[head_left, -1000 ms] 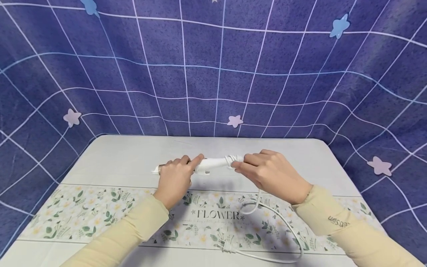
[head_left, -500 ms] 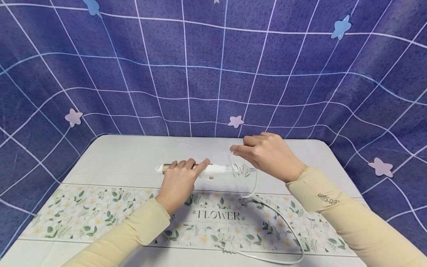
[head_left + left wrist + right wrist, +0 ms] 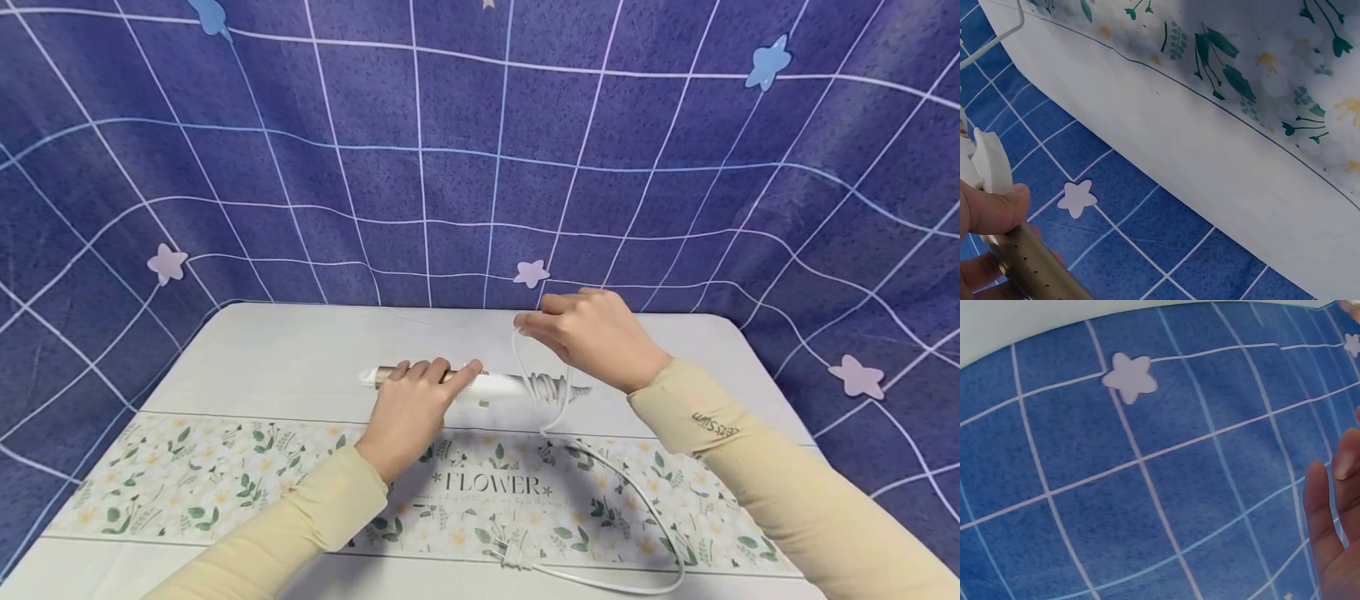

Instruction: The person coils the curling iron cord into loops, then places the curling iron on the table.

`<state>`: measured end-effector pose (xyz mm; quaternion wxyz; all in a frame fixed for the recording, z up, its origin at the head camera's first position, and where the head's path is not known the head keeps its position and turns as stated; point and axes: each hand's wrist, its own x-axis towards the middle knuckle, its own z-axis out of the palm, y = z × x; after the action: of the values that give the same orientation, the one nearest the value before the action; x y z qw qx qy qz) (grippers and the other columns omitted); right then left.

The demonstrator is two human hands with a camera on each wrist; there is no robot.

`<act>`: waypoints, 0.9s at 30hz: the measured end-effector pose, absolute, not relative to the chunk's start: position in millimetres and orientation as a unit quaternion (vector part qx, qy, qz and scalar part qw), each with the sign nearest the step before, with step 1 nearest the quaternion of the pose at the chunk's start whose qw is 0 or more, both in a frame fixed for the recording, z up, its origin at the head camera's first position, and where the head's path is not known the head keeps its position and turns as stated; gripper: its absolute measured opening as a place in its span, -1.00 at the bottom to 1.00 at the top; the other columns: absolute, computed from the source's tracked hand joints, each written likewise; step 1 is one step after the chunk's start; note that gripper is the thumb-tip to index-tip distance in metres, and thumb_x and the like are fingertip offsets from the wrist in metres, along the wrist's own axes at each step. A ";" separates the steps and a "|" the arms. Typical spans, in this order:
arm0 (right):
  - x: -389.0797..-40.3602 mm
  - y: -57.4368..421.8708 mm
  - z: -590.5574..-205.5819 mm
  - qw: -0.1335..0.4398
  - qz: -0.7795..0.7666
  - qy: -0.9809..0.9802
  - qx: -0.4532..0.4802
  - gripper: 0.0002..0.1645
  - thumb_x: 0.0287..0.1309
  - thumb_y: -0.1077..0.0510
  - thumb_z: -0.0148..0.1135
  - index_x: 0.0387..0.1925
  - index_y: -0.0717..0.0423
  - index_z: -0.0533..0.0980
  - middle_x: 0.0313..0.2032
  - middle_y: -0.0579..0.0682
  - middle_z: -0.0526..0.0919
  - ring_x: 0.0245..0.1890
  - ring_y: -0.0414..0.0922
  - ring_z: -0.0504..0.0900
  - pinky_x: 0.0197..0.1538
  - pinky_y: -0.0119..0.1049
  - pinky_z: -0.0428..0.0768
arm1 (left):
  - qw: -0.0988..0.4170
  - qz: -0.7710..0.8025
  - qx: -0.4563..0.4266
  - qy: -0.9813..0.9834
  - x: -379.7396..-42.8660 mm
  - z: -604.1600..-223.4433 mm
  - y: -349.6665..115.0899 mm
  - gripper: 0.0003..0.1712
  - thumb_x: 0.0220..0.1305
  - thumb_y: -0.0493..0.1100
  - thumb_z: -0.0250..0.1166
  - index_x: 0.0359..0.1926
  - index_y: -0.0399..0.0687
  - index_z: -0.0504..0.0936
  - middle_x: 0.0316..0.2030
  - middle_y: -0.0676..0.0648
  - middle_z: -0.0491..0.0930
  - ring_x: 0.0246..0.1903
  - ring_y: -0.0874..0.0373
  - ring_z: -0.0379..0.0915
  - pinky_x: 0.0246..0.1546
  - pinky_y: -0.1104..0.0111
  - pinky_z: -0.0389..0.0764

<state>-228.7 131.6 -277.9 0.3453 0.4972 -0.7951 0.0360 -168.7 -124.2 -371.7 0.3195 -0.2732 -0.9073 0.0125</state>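
Note:
My left hand [image 3: 408,417] grips a white-and-gold curling iron [image 3: 498,386] around its gold section, holding it level above the table. In the left wrist view the gold barrel [image 3: 1035,265] shows small holes, and my thumb lies by a white lever-like part [image 3: 992,162]. Several turns of white cord [image 3: 551,388] circle the iron's right end. Above that end my right hand [image 3: 600,337] pinches a raised loop of the cord between thumb and fingers. Only fingers of the right hand [image 3: 1341,550] show at the edge of the right wrist view; the cord is hidden there.
The rest of the cord [image 3: 660,525] curves over the floral table cover [image 3: 300,492] to a white plug [image 3: 513,554] near the front. Behind the table [image 3: 300,333] hangs a blue gridded curtain [image 3: 465,183] with stars.
My right hand has risen from the iron's end and moved slightly left, lifting a cord loop off it. The left hand has shifted a little right with the iron.

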 end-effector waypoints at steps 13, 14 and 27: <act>-247.0 150.2 -283.2 0.253 0.045 -0.851 0.459 -0.82 0.31 0.12 0.33 -0.12 -0.02 0.77 -0.48 -0.10 0.58 -0.67 -0.19 0.43 -0.59 -0.21 0.55 | 0.357 -0.020 -0.315 -0.879 -168.6 -367.7 -135.5 -0.18 -0.10 -0.52 0.48 0.21 0.20 0.65 -0.15 -0.14 0.69 -0.17 -0.11 0.69 -0.04 -0.11 0.66; -247.0 150.8 -283.3 0.245 0.047 -0.853 0.459 -0.81 0.32 0.14 0.33 -0.10 -0.02 0.77 -0.49 -0.11 0.55 -0.66 -0.20 0.40 -0.57 -0.23 0.54 | 0.362 -0.021 -0.317 -0.876 -169.1 -368.1 -136.3 -0.19 -0.09 -0.52 0.48 0.20 0.20 0.65 -0.15 -0.14 0.69 -0.17 -0.10 0.69 -0.04 -0.11 0.66; -248.1 154.5 -280.9 0.235 -0.029 -0.844 0.481 -0.56 0.21 0.38 0.33 0.00 -0.15 0.74 -0.52 -0.13 0.36 -0.63 -0.24 0.17 -0.63 -0.34 0.40 | 0.419 -0.018 -0.344 -0.840 -172.8 -369.9 -139.7 -0.27 0.00 -0.51 0.43 0.19 0.17 0.66 -0.14 -0.15 0.67 -0.19 -0.11 0.68 -0.06 -0.12 0.66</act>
<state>-248.1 154.5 -280.9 0.2346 0.4810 -0.8443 -0.0288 -172.8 -139.7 -369.9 0.4188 -0.3444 -0.8401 -0.0183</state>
